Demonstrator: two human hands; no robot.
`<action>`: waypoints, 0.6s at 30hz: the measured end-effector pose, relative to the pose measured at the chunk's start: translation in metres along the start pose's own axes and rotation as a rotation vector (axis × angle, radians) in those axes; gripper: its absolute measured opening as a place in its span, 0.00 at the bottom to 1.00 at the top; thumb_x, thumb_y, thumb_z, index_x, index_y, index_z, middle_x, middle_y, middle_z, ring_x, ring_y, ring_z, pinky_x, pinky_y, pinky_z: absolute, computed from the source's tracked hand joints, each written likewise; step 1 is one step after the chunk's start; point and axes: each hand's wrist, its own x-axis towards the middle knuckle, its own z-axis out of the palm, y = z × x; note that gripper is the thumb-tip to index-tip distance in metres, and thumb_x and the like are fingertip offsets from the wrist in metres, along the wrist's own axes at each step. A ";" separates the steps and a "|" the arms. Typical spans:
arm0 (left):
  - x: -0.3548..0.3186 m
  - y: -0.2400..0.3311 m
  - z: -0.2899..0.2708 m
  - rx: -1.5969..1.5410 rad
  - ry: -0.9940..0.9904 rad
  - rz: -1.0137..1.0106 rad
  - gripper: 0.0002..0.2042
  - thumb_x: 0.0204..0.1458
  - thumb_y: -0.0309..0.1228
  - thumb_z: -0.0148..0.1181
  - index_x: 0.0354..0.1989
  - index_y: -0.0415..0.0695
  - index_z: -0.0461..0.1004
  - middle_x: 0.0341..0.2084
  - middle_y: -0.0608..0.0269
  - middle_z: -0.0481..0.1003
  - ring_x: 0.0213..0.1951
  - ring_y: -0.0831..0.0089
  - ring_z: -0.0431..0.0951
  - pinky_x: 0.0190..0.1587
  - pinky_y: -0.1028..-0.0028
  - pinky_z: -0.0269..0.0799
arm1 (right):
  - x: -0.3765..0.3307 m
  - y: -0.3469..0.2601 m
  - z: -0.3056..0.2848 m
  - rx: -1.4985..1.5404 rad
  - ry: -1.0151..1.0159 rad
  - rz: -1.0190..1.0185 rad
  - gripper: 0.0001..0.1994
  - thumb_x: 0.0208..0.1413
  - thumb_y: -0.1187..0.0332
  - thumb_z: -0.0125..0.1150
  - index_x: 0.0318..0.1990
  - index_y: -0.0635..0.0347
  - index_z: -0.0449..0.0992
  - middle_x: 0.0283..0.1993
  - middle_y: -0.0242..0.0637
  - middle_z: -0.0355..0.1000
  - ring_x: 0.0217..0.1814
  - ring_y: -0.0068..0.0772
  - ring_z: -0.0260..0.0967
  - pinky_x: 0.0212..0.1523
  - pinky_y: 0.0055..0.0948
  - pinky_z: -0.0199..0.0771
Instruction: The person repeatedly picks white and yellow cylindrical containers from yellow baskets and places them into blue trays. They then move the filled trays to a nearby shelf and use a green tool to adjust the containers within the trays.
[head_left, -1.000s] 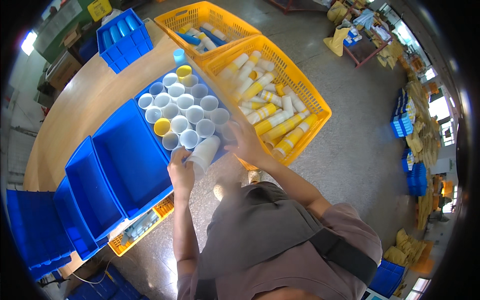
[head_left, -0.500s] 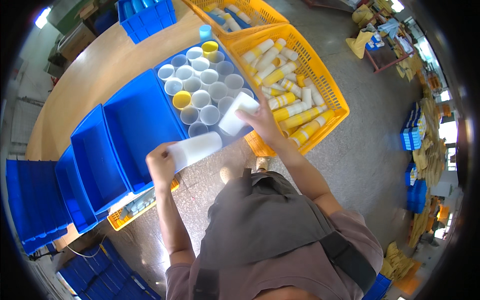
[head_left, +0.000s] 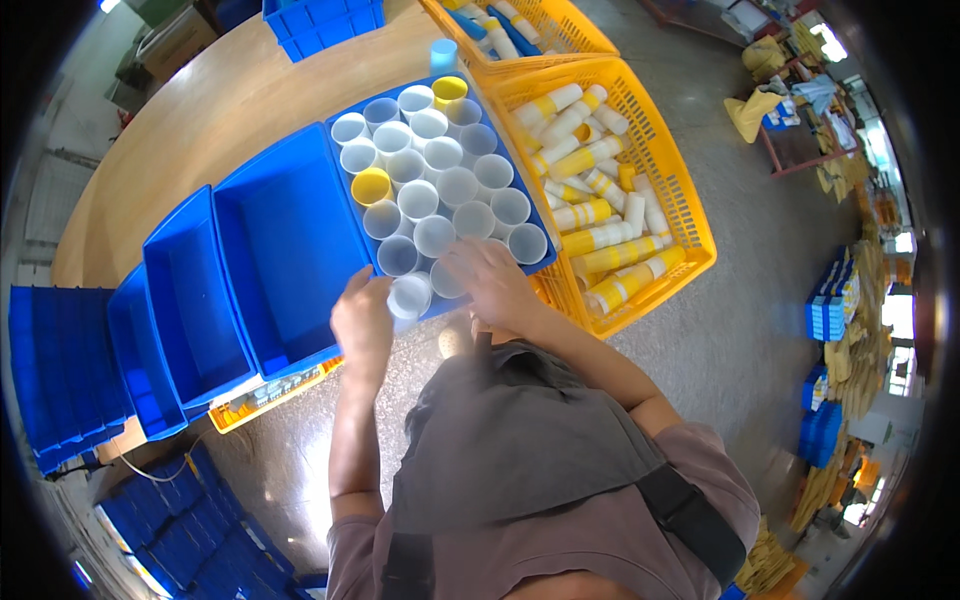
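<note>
A blue tray (head_left: 352,213) stands at the table's edge, filled with rows of upright, open-topped cups, mostly translucent white. Among them are a yellow cup (head_left: 371,187) and another at the far end. My left hand (head_left: 362,322) is closed on the side of a white cup (head_left: 408,298) at the tray's near left corner. Over the near row, my right hand (head_left: 497,287) has its blurred fingers around the rim of another upright white cup (head_left: 447,279). That cup is partly hidden behind the hand.
Left of the cups lie several blue bins, the largest (head_left: 290,240) beside the tray. A yellow crate (head_left: 690,215) of white and yellow tubes stands to the right, with another yellow crate (head_left: 590,40) behind. One light-blue cup (head_left: 443,56) stands past the tray's far end.
Both white cups, earlier held tilted on their sides, now stand upright at the tray's near end. My left hand has moved right, and my right hand has come down toward me. The view has shifted slightly.
</note>
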 end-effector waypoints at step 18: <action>0.193 -0.245 0.072 -1.214 0.114 -1.104 0.22 0.59 0.30 0.62 0.55 0.25 0.67 0.49 0.46 0.74 0.47 0.58 0.79 0.54 0.69 0.78 | -0.015 0.134 -0.001 0.443 0.131 0.447 0.22 0.54 0.59 0.63 0.54 0.57 0.72 0.55 0.44 0.71 0.59 0.48 0.66 0.63 0.45 0.62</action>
